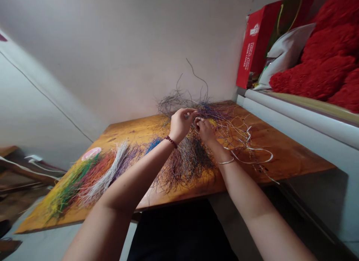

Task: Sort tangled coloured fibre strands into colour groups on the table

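Note:
My left hand, with a dark beaded bracelet, is over the far part of the wooden table, its thumb and fingers pinched together. Close beside it on the right, my right hand, with a silver bangle, has its fingers curled. What they pinch is too small to make out. Behind both hands lies a loose tangle of grey strands, with purple strands at its right. A thick pile of brown and grey strands lies below the hands, and a blue bundle is left of it.
On the wooden table, yellow-green strands, orange-red strands and a white bundle lie at left near a pink disc. White cord lies at right. A red box and red fluffy material sit on a ledge.

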The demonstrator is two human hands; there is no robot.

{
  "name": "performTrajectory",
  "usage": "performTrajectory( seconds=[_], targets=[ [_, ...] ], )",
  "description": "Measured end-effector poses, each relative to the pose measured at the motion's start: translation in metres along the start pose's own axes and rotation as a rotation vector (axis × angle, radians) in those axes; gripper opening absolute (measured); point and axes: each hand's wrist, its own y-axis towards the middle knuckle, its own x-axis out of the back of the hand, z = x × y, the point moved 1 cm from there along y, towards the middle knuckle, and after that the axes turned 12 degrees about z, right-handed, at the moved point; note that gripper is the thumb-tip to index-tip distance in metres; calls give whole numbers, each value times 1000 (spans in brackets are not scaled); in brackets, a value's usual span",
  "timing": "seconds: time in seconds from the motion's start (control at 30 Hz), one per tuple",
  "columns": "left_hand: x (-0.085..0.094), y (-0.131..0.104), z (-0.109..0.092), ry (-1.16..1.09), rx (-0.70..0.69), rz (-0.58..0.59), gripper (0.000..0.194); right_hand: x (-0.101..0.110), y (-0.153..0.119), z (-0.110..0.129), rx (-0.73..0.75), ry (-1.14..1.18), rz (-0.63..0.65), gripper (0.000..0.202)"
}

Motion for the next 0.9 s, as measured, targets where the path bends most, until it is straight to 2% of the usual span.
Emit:
performTrajectory(
  seconds=[0.1, 0.23, 0.37, 0.57, 0.73, 0.83, 0.9],
  targets=[
    [0, 1, -1, 62, 22, 43, 29, -5, -2, 0, -29, 23, -1, 21],
    [-7, 7, 6, -35, 52, 105, 33, -7, -3, -5, -65, -20, -33, 22],
    [-7, 11, 10, -112, 58, 46, 33, -6, 0, -9, -59, 11, -12, 22],
    [9, 13, 5, -39, 69, -26, 37, -4, 1, -9, -32, -3, -8, 19],
    [11, 12, 4, 70, 31, 5, 30, -5, 1, -9, -33, -30, 9, 17],
    [6, 11, 8, 49, 11, 38, 27, -5, 0, -9, -57, -58, 20, 17],
    [6, 12, 11, 0, 0, 7, 27, -5, 0, -10, -58, -72, 20, 18]
  ],
)
